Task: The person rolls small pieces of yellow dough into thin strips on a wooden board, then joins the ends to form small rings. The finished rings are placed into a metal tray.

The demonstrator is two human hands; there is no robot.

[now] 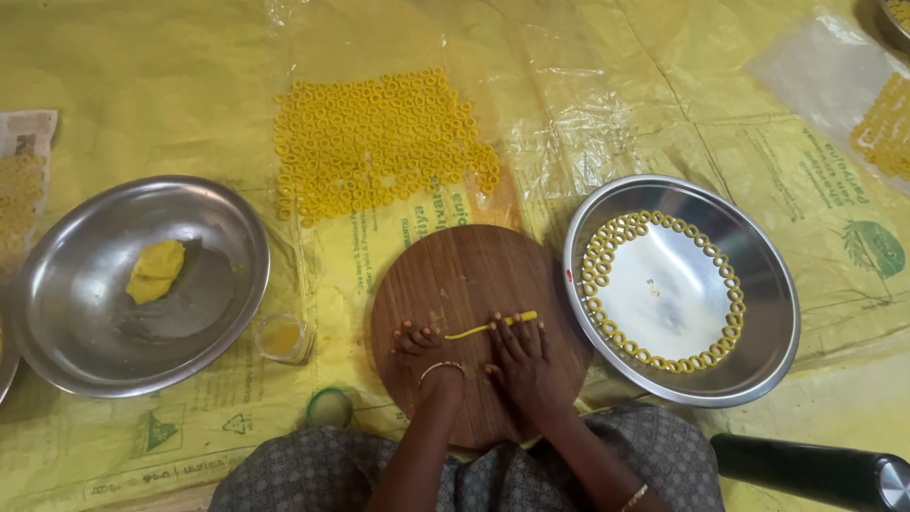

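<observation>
A thin strand of yellow dough lies on a round wooden board. My right hand rests flat over the strand's middle, fingers pressed on it. Beside it, my left hand lies on the board with curled fingertips touching the wood, close to the strand's left end. A lump of yellow dough sits in a steel bowl at the left. At the right, a steel plate holds a ring of small dough rings laid along its rim.
Several dough rings lie spread on a yellow plastic sheet beyond the board. A small glass cup and a green-rimmed lid stand left of the board. A black cylinder lies at bottom right. More rings sit far right.
</observation>
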